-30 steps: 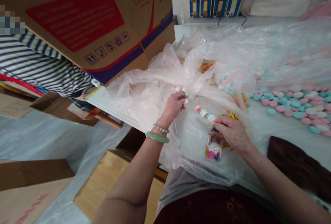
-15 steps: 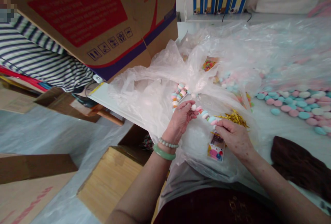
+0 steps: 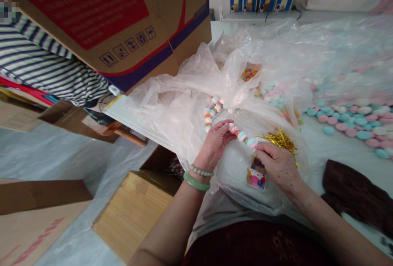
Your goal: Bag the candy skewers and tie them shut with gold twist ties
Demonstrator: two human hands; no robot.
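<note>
A string of pastel pink, white, blue and orange candies (image 3: pixel 242 136) stretches between my two hands above the plastic sheet. My left hand (image 3: pixel 215 142), with a beaded bracelet and a green bangle at its wrist, has its fingers closed on the string's left part. At the string's right end my right hand (image 3: pixel 274 160) pinches it, the fingertips partly hiding what they grip. More of the candy string (image 3: pixel 210 114) curves on the plastic beyond my left hand. Below the string hangs or lies a small printed card (image 3: pixel 257 178); which one is unclear. Gold twist ties (image 3: pixel 280 141) lie beside my right hand.
Loose pastel candies (image 3: pixel 357 123) and a dark brown cloth (image 3: pixel 356 194) lie at the right. Crumpled clear plastic (image 3: pixel 172 102) covers much of the table. A large carton (image 3: pixel 159 40) stands back left, near a person in a striped top (image 3: pixel 46 61). Open boxes (image 3: pixel 132 212) stand lower left.
The candies by my left fingertips sit closer together, and a white one there is now partly covered by the fingers. The view has shifted slightly. Both hands keep their hold.
</note>
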